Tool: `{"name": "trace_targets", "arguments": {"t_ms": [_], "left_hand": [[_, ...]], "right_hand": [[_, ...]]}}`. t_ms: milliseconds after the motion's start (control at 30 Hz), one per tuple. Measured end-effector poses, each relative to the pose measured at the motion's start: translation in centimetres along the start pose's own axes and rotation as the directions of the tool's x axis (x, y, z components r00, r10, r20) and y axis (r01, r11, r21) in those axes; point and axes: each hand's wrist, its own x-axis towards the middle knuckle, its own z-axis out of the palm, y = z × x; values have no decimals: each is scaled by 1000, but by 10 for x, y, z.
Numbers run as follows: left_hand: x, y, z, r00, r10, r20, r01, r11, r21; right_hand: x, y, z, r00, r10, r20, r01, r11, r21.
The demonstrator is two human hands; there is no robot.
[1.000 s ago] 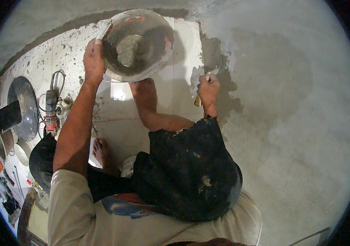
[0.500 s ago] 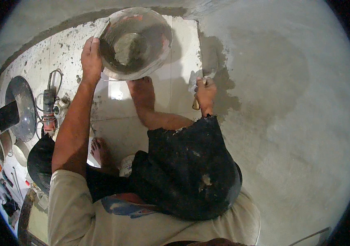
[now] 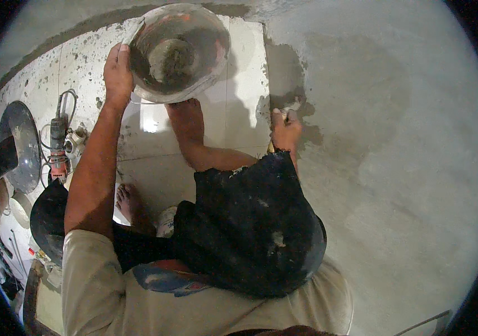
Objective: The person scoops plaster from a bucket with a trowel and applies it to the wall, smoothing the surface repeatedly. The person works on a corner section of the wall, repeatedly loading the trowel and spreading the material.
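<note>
Right hand (image 3: 285, 131), clamped on trowel (image 3: 292, 105) at 2 o'clock, slid toward 6 along wet patch (image 3: 286, 67); working spot likely shifted nearer. Left hand (image 3: 118, 78), 10 o'clock, stayed clamped on bucket (image 3: 208, 67).

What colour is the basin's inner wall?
The basin is grey inside with orange-red patches; best in head view.

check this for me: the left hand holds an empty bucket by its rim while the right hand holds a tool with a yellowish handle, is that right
Not quite: the bucket is not empty. The head view shows grey mix in its bottom. The left hand does hold its rim, and the right hand holds the yellowish-handled tool.
</note>
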Motion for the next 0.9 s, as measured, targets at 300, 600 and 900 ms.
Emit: {"name": "trace_targets", "arguments": {"t_ms": [300, 600, 900], "left_hand": [[-2, 10, 0, 999, -46, -28, 45, 998, -39], [2, 3, 0, 998, -16, -67, 11, 996, -85], [1, 2, -1, 1000, 4, 7, -3, 984, -177]], "right_hand": [[-24, -12, -32, 990, 110, 89, -113, 993, 25], [-38, -73, -65, 989, 122, 79, -116, 990, -83], [-109, -19, -85, 934, 312, 176, -297, 949, -107]]}}
